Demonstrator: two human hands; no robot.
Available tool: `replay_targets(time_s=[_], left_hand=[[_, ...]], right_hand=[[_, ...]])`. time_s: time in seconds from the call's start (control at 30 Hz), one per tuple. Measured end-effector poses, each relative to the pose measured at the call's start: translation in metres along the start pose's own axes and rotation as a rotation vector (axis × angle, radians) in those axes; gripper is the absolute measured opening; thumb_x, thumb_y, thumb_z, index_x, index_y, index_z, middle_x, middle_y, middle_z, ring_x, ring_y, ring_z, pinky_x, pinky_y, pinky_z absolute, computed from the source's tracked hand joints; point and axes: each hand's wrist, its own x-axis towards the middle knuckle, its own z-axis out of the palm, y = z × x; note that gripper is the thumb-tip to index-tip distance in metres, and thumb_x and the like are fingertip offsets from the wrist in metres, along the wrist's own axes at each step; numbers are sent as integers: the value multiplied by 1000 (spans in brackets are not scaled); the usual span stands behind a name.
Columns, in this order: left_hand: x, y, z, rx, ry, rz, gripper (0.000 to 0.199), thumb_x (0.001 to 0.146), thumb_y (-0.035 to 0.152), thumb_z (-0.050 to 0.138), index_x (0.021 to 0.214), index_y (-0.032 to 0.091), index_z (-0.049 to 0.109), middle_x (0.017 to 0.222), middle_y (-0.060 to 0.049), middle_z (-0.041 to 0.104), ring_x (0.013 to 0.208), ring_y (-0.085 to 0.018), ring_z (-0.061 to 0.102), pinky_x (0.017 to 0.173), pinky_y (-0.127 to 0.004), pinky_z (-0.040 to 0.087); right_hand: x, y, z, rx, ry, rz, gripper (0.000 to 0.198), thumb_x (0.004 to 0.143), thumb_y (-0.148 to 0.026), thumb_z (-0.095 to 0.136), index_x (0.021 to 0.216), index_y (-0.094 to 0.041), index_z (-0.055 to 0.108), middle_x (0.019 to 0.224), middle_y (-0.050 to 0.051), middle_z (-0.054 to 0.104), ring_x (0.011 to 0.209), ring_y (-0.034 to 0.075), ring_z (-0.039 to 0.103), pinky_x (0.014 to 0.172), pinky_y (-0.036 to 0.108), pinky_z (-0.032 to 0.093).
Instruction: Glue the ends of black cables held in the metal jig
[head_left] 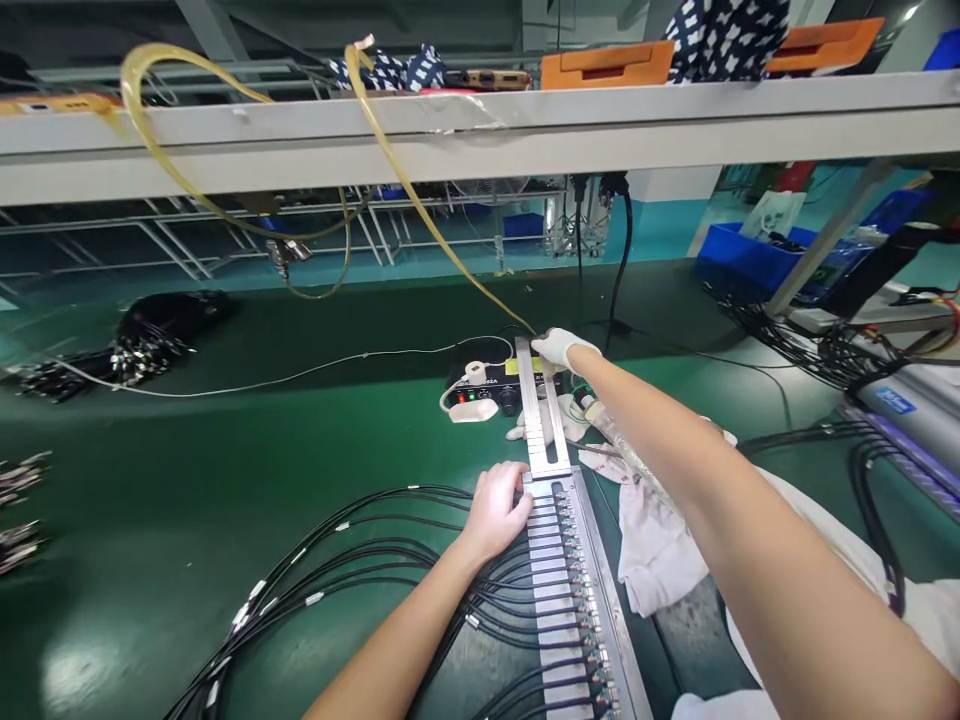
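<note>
A long metal fixture (626, 655) runs away from me, with several black cables (375, 553) laid side by side across it and small metal connector ends along its right side. My bare left hand (495, 508) is closed on the fixture's far left corner, thumb on top. A slotted silver metal bar (531, 415) continues from the fixture's far end. My right hand (564, 347), in a white glove, is closed around the bar's far end; its fingertips are partly hidden. Under and behind the bar sits a black control box (491, 385) with small red and green lights.
White cloths (652, 545) and a clear-wrapped tube (622, 440) lie to the right. A yellow air hose (420, 205) hangs from the white shelf (480, 135). Cable bundles (142, 340) lie at far left. A purple-silver machine (907, 420) and a blue bin (750, 260) stand at right.
</note>
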Motion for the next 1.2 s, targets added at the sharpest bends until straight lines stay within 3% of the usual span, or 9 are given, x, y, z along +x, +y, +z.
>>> replay_targets(time_s=[0.17, 0.43, 0.6, 0.77, 1.0, 1.1, 1.2], left_hand=[[-1, 1, -1, 16, -4, 2, 27, 81, 22, 49, 107, 20, 58, 90, -5, 63, 93, -24, 58, 81, -37, 40], [4, 0, 1, 55, -18, 4, 24, 90, 21, 52, 112, 16, 59, 93, -5, 63, 94, -22, 59, 87, -39, 44], [10, 1, 2, 95, -21, 10, 32, 95, 37, 59, 118, 15, 59, 113, -7, 63, 101, -22, 62, 91, -44, 52], [11, 2, 1, 129, -16, 8, 33, 95, 35, 60, 121, 15, 59, 120, -9, 62, 104, -22, 63, 90, -44, 55], [10, 6, -10, 152, -93, 18, 35, 95, 37, 59, 122, 15, 58, 120, -9, 62, 105, -23, 62, 91, -45, 54], [-8, -3, -32, 170, -158, 51, 51, 87, 48, 65, 126, 18, 54, 120, -10, 60, 111, -27, 57, 96, -47, 47], [-33, -19, -61, 208, -232, 56, 79, 65, 63, 77, 126, 20, 53, 126, -13, 56, 119, -33, 51, 102, -48, 41]], right_hand=[[4, 3, 24, -44, 115, 3, 40, 94, -38, 60, 127, -16, 56, 126, 10, 59, 108, 23, 61, 91, 45, 54], [1, 2, 36, -73, 210, 24, 39, 95, -38, 59, 126, -16, 56, 124, 10, 60, 107, 22, 61, 90, 44, 54], [-4, 8, 27, -127, 216, 10, 40, 95, -39, 58, 127, -16, 55, 124, 10, 59, 107, 22, 61, 90, 44, 54], [-19, 27, 8, -242, 127, -35, 36, 95, -38, 59, 124, -16, 58, 123, 9, 60, 105, 21, 62, 89, 43, 55], [-89, 46, -9, -371, 180, -88, 38, 94, -37, 61, 126, -16, 57, 131, 11, 56, 115, 25, 58, 97, 49, 50], [-144, 48, 12, -312, 222, -257, 41, 95, -38, 57, 131, -18, 54, 139, 12, 51, 120, 27, 55, 101, 52, 46], [-202, 56, 57, -196, 151, -452, 31, 97, -39, 50, 121, -26, 64, 126, 6, 63, 110, 23, 62, 100, 39, 47]])
